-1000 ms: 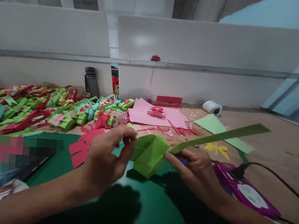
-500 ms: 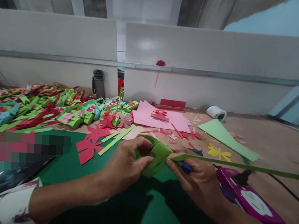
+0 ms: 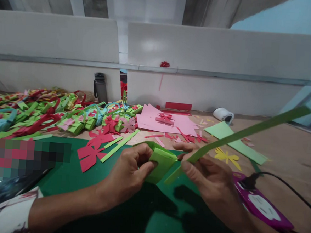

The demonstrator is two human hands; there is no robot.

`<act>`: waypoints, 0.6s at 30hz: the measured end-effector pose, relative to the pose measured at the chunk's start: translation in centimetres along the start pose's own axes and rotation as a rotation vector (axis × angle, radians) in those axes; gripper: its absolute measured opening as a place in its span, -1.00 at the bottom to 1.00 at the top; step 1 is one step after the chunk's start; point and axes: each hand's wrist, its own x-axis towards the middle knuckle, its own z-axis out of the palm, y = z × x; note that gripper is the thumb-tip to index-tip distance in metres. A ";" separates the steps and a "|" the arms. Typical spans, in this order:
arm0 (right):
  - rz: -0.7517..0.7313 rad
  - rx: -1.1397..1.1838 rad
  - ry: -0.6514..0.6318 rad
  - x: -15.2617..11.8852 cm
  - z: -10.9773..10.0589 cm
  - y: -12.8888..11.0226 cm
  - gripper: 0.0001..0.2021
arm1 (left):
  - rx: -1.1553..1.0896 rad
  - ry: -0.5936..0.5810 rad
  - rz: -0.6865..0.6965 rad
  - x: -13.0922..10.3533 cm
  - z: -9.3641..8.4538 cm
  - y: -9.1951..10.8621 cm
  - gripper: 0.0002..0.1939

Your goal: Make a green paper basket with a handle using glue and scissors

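My left hand (image 3: 134, 173) pinches a small folded green paper bag (image 3: 162, 166) above the green mat, thumb on its front face and fingers tucked behind. Just right of it, my right hand (image 3: 207, 177) grips a long green paper strip (image 3: 231, 137) between thumb and fingers. The strip slants up to the right, and its short lower end hangs close to the bag's side; whether the two touch I cannot tell. Red paper flower cutouts (image 3: 90, 156) and narrow green strips (image 3: 120, 146) lie on the mat beyond my left hand.
Many finished paper bags (image 3: 72, 125) are heaped at the left. Pink sheets (image 3: 150, 118) carry a red flower piece (image 3: 165, 118). A yellow cutout (image 3: 227, 156), a purple power strip (image 3: 267, 207) with a cord, a dark bottle (image 3: 101, 88) and a white roll (image 3: 223, 115) stand around.
The strip has swung from nearly level to a steep upward slant, its end now apart from the bag's front. My right hand has shifted slightly right; my left still holds the bag.
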 end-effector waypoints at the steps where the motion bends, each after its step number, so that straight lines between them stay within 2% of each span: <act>1: 0.022 0.026 0.049 0.1 -0.2 -0.1 -0.86 | -0.020 -0.015 -0.005 -0.1 0.0 -0.1 -0.89; 8: 0.061 -0.076 0.325 0.7 -1.6 -1.0 -0.72 | -0.098 -0.084 -0.042 -0.3 0.3 0.0 -0.92; 15: 0.076 -0.059 0.296 1.2 -1.4 -1.7 -0.72 | -0.304 -0.155 -0.183 -0.4 1.3 0.5 -0.87; 16: 0.076 -0.047 0.293 1.3 -1.4 -1.6 -0.73 | -0.333 -0.168 -0.215 -0.5 1.3 0.5 -0.84; 18: 0.085 -0.007 0.269 1.5 -1.2 -1.4 -0.73 | -0.367 -0.178 -0.246 -0.5 1.4 0.6 -0.63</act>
